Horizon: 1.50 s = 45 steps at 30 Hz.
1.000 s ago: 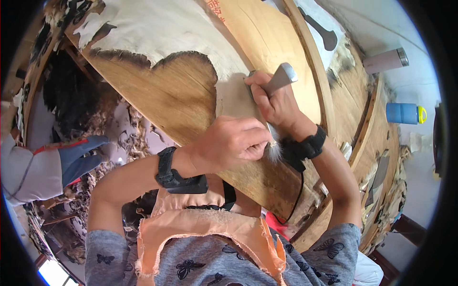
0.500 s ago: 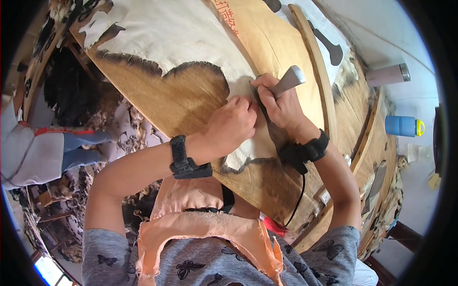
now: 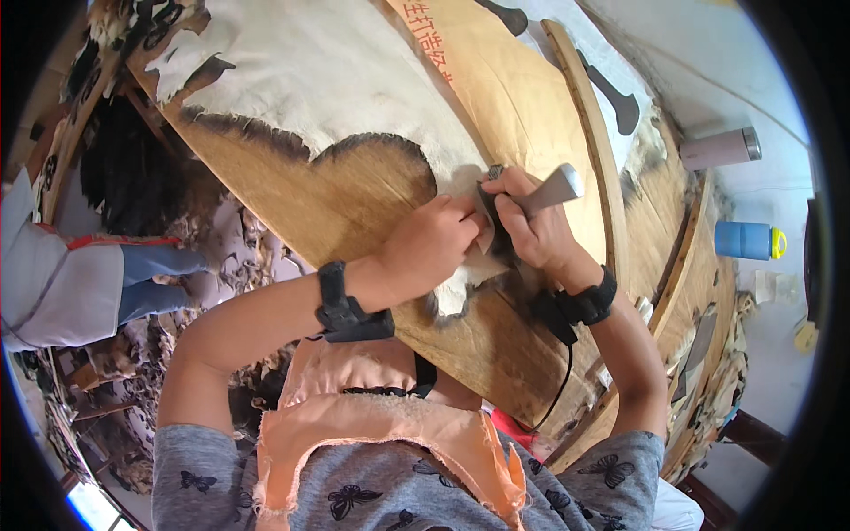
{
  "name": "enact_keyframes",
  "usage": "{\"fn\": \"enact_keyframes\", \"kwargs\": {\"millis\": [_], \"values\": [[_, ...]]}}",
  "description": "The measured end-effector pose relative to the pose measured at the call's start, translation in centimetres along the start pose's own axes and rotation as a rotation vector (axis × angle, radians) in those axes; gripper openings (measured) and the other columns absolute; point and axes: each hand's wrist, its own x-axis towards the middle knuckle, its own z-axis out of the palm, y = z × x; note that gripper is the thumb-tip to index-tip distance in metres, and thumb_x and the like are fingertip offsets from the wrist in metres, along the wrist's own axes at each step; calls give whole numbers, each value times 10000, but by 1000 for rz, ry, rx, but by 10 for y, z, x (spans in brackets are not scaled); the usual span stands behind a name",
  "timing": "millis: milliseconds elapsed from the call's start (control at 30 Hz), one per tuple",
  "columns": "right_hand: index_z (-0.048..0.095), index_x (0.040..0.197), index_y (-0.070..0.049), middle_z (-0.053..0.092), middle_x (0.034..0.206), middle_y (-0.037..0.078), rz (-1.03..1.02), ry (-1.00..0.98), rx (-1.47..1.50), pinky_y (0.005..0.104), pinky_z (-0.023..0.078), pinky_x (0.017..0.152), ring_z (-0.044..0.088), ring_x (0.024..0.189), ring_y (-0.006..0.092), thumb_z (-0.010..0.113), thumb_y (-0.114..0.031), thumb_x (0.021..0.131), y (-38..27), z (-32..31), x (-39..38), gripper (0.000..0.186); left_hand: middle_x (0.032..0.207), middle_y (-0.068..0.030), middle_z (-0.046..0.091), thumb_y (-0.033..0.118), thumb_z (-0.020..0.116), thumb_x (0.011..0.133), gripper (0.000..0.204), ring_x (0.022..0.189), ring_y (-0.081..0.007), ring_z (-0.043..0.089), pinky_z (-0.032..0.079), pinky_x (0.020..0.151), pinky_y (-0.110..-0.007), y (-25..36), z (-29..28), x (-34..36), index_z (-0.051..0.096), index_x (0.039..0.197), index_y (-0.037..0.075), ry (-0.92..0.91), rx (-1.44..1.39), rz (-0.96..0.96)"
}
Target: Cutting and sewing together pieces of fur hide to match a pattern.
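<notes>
A pale hide [image 3: 292, 66] with a dark furry rim lies over a slanted wooden board [image 3: 292, 199]. My left hand [image 3: 423, 248] has its fingers curled together, pressed down on the hide beside the blade. In my right hand [image 3: 540, 226] is a knife [image 3: 556, 188] with a flared grey metal handle pointing up and right. Its dark flat blade rests against the hide, close to my left fingertips; the cutting edge is partly hidden by my fingers. A patterned band shows on a right finger. The hide's narrow lower end [image 3: 450, 305] hangs toward me.
Tan paper [image 3: 522, 106] with red print lies beyond my right hand, edged by a wooden strip [image 3: 589, 133]. A dark flat tool [image 3: 620, 102], a pale pink bottle [image 3: 722, 149] and a blue bottle [image 3: 742, 240] are at right. A person [image 3: 80, 283] stands at far left among fur scraps.
Both hands have shifted slightly right, the right one also a little down. The knife has moved with my right hand. The hide has slid slightly to the right.
</notes>
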Motion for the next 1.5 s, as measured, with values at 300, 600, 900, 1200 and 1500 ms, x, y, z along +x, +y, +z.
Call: {"fn": "enact_keyframes", "kwargs": {"millis": [300, 600, 900, 1200, 1500], "values": [[551, 876, -23, 549, 755, 186, -45, 10, -39, 419, 408, 640, 502, 690, 368, 507, -99, 818, 10, 9, 50, 106, 785, -73, 626, 17, 575, 756, 177, 699, -257, 571, 469, 613, -337, -17, -41, 14, 683, 884, 74, 127, -278, 69], [562, 861, -32, 564, 717, 186, -25, 5, 16, 423, 440, 610, 556, 692, 383, 490, -108, 819, 22, 25, 130, 113, 842, -82, 625, 98, 630, 765, 213, 751, -244, 585, 483, 654, -343, -19, -98, 15, 651, 968, 38, -100, -284, 238], [592, 903, 6, 572, 764, 149, 66, -31, -11, 364, 433, 674, 554, 729, 292, 469, -88, 825, 18, 22, 133, 173, 793, -139, 556, 187, 622, 752, 209, 770, -299, 559, 489, 677, -384, -91, -71, 52, 589, 817, -9, 59, 247, 39], [532, 883, -31, 575, 746, 147, 87, -54, 80, 416, 407, 637, 522, 710, 347, 480, -105, 830, 23, 21, 127, 104, 725, -104, 551, 78, 605, 697, 113, 710, -292, 565, 486, 653, -369, -114, -66, 59, 624, 789, 15, -40, 64, -32], [562, 900, -12, 567, 780, 154, 24, -40, 23, 380, 422, 655, 538, 732, 312, 489, -70, 817, 30, 32, 158, 125, 743, -87, 614, 13, 612, 711, 107, 668, -280, 597, 474, 585, -357, -113, -100, 65, 656, 803, 47, 25, -201, -59]]}}
